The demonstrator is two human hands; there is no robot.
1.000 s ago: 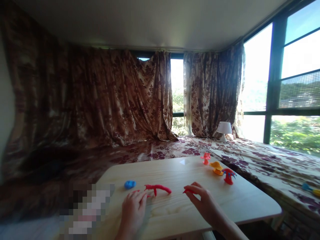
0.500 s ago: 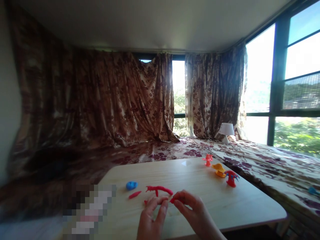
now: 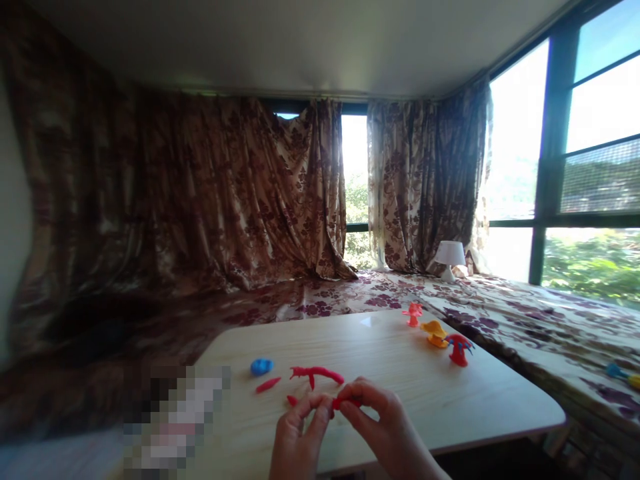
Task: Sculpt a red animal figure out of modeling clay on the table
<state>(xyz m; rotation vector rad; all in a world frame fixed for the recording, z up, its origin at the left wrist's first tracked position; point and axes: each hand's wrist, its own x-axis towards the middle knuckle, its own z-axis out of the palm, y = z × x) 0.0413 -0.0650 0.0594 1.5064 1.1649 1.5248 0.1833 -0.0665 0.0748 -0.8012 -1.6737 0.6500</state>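
Note:
Both my hands meet over the near part of the table, pinching a small red piece of modelling clay [image 3: 337,404] between thumbs and fingertips. My left hand [image 3: 299,433] grips its left end; my right hand [image 3: 381,417] closes on the right end, and the fingers cover most of it. Just beyond lies a long red clay branch [image 3: 320,373] with a short side stem. A pointed red bit [image 3: 292,401] shows by my left fingers. Farther left are a red clay strip [image 3: 269,385] and a blue clay lump [image 3: 261,367].
Three clay figures stand along the table's right side: a pink one [image 3: 413,315], a yellow one [image 3: 435,334] and a red one with blue strands [image 3: 459,350]. Behind the pale wooden table [image 3: 370,347] is a flower-patterned cover [image 3: 320,303] with a white lamp [image 3: 450,255].
My hands have come together, and the red clay that was at my right fingertips is now pinched between both hands. The view has shifted slightly.

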